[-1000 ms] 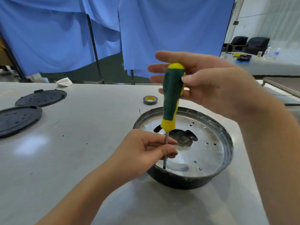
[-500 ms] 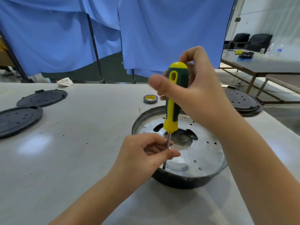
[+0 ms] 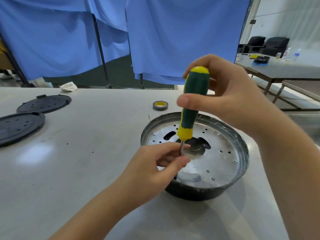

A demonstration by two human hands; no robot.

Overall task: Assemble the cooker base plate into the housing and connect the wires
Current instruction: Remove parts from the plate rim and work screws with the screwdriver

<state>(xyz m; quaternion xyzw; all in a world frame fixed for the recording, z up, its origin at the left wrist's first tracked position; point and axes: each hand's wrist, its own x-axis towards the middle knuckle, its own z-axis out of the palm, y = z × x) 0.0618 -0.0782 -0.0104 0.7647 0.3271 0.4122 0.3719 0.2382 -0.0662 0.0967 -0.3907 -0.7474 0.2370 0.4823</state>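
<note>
Your right hand (image 3: 230, 99) grips the handle of the screwdriver (image 3: 192, 103), thumb across the front and fingers curled behind. Your left hand (image 3: 155, 163) pinches the bare shaft between thumb and fingertips, just below the yellow collar. The tool stands nearly upright, its tip hidden behind your left hand, so you cannot confirm from here that it is seated in a screw.

The plate (image 3: 216, 160) lies inside the housing (image 3: 199, 193), which sits on the table (image 3: 86, 170) near its right front corner. Several screws show round the plate's edge. No wires are visible.

The step appears to be driving a fixing screw at the plate's near-left edge. Keep the shaft square to the plate, press down through the handle, and let the left fingers only guide, not brake. A tilt risks slipping off the screw head and scoring the plate. The housing is unrestrained; watch for it turning.

A tape roll (image 3: 160, 105) and two black covers (image 3: 22, 125) lie apart on the table. No brand, label or writing is legible on any item.
</note>
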